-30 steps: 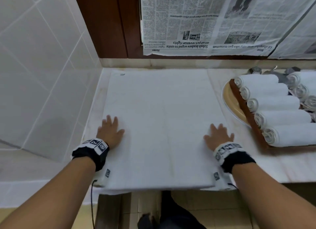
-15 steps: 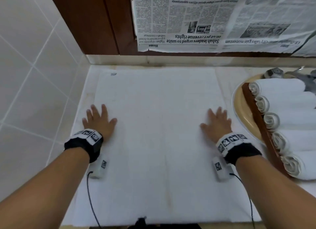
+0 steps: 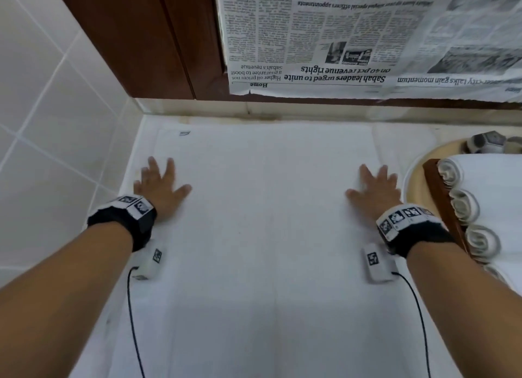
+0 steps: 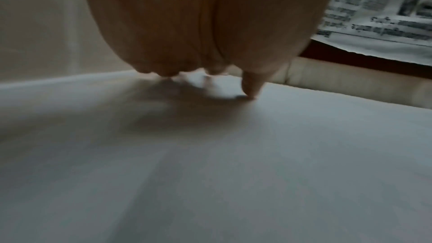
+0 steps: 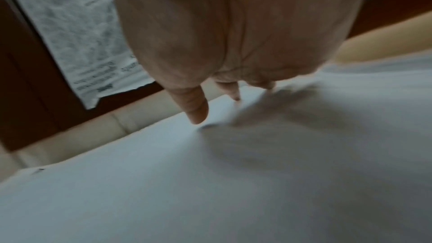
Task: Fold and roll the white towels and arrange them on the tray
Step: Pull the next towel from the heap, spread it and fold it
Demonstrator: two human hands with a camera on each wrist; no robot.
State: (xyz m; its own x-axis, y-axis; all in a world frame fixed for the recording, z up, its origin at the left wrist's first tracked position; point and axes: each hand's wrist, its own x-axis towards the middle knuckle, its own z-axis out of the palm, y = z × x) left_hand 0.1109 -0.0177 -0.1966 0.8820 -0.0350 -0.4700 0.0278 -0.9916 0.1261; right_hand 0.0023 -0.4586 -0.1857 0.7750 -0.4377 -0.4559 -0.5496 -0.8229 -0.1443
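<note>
Since a second ago: both palms slid away from the near edge toward the wall, along the towel (image 3: 262,222). Left hand (image 3: 159,187) and right hand (image 3: 374,192) flat on towel, fingers (image 3: 169,165) spread wide, holding nothing. Towel spread flat on pale surface (image 3: 404,140), long axis running from near edge to wall, small tag at far left corner. White tile to left, dark wood panel and taped newspaper (image 3: 353,38) behind. Rolled towels (image 3: 480,205) in a row on tray (image 3: 443,196) at right, rolls lying crosswise.
</note>
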